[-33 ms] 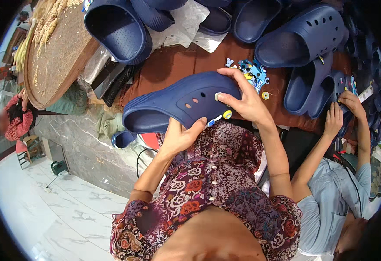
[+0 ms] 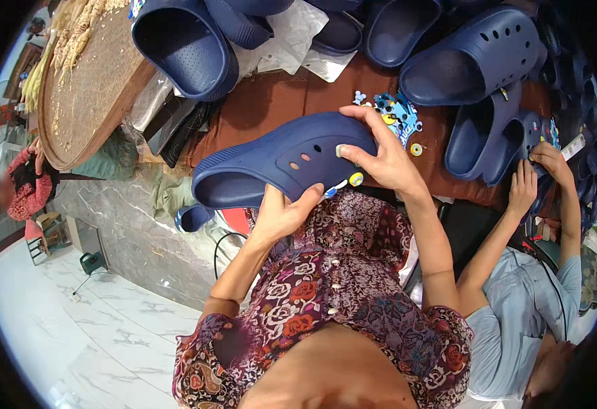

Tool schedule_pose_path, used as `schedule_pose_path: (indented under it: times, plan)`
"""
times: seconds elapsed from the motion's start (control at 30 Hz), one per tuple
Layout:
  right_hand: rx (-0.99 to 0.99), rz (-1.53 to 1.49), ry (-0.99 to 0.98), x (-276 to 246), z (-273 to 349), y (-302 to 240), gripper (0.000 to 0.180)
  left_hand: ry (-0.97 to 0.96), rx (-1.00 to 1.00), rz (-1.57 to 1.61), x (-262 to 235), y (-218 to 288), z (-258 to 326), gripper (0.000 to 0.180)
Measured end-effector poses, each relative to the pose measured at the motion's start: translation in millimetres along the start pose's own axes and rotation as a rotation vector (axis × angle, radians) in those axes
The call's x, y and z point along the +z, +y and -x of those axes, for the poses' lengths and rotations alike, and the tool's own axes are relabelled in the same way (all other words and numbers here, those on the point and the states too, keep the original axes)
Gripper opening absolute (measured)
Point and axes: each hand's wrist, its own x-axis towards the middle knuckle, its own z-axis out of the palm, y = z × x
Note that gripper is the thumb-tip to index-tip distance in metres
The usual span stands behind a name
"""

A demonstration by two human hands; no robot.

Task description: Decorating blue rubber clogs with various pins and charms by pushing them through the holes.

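Observation:
A navy blue clog (image 2: 271,160) with vent holes is held in front of my chest, its open heel end toward the left. The fingers of my left hand (image 2: 285,215) reach inside the clog, while the thumb presses on its outside near the decorations. My right hand (image 2: 387,153) grips the toe end, thumb on the side by a hole and fingers over the far edge. A round yellow charm (image 2: 356,179) and a blue-and-white charm (image 2: 330,191) are fixed on the clog's near side.
Loose colourful charms (image 2: 397,116) lie on the brown cloth (image 2: 264,95) beyond my right hand. More navy clogs (image 2: 476,58) crowd the back and right. A round woven tray (image 2: 94,88) stands at left. To the right, a co-worker's hands (image 2: 533,180) handle another clog.

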Motion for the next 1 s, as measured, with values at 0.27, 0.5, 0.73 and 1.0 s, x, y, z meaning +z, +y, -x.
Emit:
schedule_pose_path:
  times: [0.27, 0.5, 0.73, 1.0]
  plan:
    - [-0.079, 0.203, 0.090, 13.4, -15.4, -10.3, 0.048, 0.176, -0.146, 0.182, 1.9, 12.7, -3.2, 0.054]
    - [-0.320, 0.403, 0.460, 32.0, -5.5, -17.9, 0.035, 0.227, -0.282, 0.668, -5.3, -1.7, -19.6, 0.042]
    - [-0.241, 0.426, 0.156, 49.9, 44.6, -9.0, 0.063, 0.243, -0.200, 0.996, 23.7, -11.3, -47.2, 0.042]
    - [-0.112, 0.429, -0.026, 35.2, 45.6, -12.2, 0.095, 0.240, -0.167, 1.033, 53.0, -14.9, -66.5, 0.048]
